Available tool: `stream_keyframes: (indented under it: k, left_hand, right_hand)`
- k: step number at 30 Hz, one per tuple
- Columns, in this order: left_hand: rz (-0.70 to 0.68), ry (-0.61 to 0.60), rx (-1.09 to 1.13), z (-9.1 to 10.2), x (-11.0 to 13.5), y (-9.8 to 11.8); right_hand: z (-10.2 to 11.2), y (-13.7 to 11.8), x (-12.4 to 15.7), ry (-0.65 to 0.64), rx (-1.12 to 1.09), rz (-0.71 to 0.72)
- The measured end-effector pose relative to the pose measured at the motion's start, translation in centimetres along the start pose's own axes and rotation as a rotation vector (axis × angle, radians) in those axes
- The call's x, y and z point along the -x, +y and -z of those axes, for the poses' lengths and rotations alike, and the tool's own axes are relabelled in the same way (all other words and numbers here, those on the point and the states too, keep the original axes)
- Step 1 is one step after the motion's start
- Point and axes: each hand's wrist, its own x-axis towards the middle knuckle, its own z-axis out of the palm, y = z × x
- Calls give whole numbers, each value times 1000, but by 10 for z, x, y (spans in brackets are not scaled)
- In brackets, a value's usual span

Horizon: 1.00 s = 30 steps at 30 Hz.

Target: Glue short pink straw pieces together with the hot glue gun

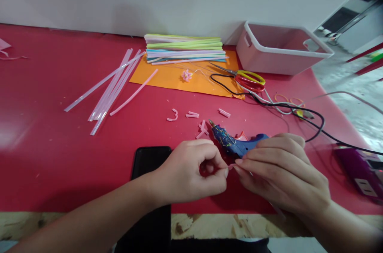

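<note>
Thumb and forefinger of my left hand [191,171] are pinched on one end of a small pink straw piece [230,167]. My right hand [284,173] is closed on its other end, fingertips almost meeting the left ones. A thin pale strip shows below the right palm; I cannot tell whether it belongs to the same piece. Just beyond the hands lies a blue glue gun [239,145], its nozzle facing up and left, strands of glue on its front. Short cut pink pieces [202,130] and a curved pink piece [172,115] are scattered past it.
A black phone [152,155] lies under my left wrist. Translucent sticks [116,85] rest at left. An orange envelope [179,85] carries coloured straws [185,49] and a pink flower [187,76]. Scissors [248,79], cables, a pale bin [269,59] and a purple power strip [359,173] are on the right.
</note>
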Motion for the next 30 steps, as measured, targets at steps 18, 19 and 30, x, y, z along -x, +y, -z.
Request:
stream_keyframes:
  k: [18,19,30]
  left_hand:
    - [64,-24,-4,0,1,-1]
    - [70,-40,-2,0,1,0]
    - [89,-29,-9,0,1,2]
  right_hand:
    - [-4,-5,-6,18,-45,-27]
    - [-5,-5,-4,22,-54,-35]
    - [-5,-1,-1,8,-38,-19]
